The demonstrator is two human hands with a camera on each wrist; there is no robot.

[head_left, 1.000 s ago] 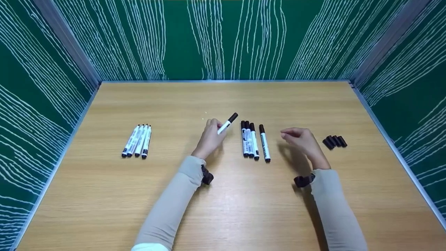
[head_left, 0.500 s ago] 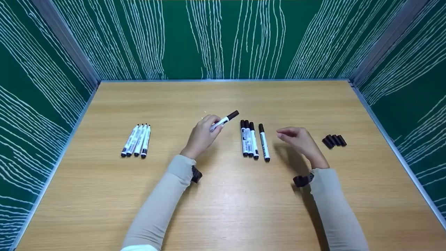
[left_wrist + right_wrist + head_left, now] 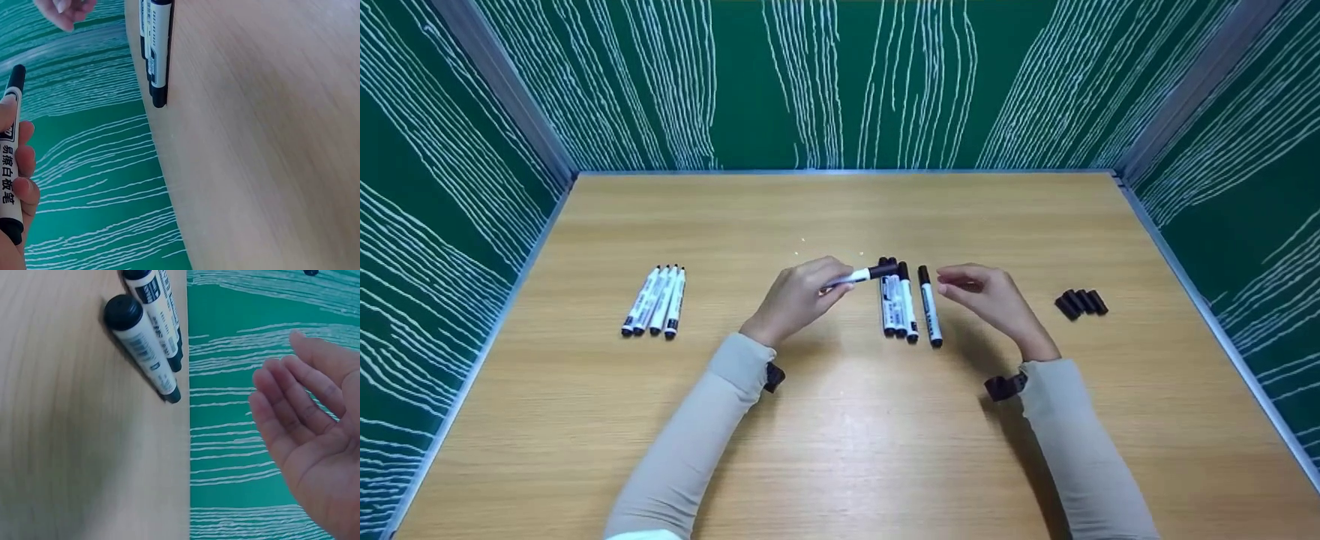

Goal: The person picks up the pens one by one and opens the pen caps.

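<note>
My left hand (image 3: 802, 294) grips a white whiteboard marker (image 3: 10, 163) with its black cap (image 3: 883, 271) on, raised over the table and pointing right. In the head view that cap overlaps the tops of a row of capped markers (image 3: 893, 307). Just right of the row lies another capped marker (image 3: 930, 307). My right hand (image 3: 990, 296) hovers beside this one, fingers relaxed and loosely bent, with nothing in them. In the right wrist view the palm (image 3: 332, 461) shows bare, apart from the lying markers (image 3: 143, 349).
Several uncapped markers (image 3: 654, 304) lie side by side at the left of the wooden table (image 3: 840, 435), tips away from me. Several loose black caps (image 3: 1081, 304) lie in a row at the right. Green panels (image 3: 840, 90) with white lines border the table's back and sides.
My left hand has drawn back slightly left, and its marker has turned from slanting upward to nearly level, pointing right. My right hand has moved left toward the lying markers.
</note>
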